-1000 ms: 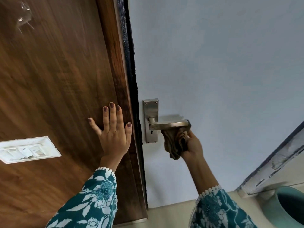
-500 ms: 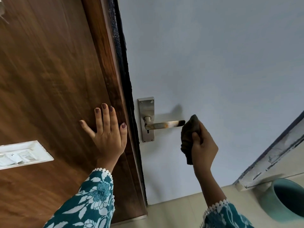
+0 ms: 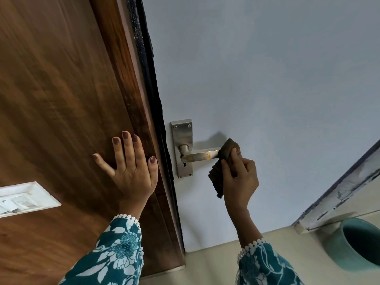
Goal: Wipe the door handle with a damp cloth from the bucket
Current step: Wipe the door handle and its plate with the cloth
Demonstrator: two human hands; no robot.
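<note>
A silver lever door handle [image 3: 198,155] juts right from its steel backplate [image 3: 182,132] on the pale grey door. My right hand [image 3: 239,177] grips a dark brown cloth [image 3: 223,161], bunched over the handle's outer end; a tail of cloth hangs below. An orange stain shows on the lever beside the cloth. My left hand [image 3: 131,167] lies flat with fingers spread on the brown wooden panel [image 3: 61,99], just left of the door edge. The teal bucket [image 3: 357,243] stands on the floor at the lower right.
A white switch plate [image 3: 24,198] is set in the wooden panel at the left. A black strip runs down the door's edge. A worn white frame piece [image 3: 339,194] slants at the right above the beige floor.
My right hand pulled the cloth off the handle's end, drew back to the right, then returned and pressed it onto the tip again. My left hand stayed flat on the wood.
</note>
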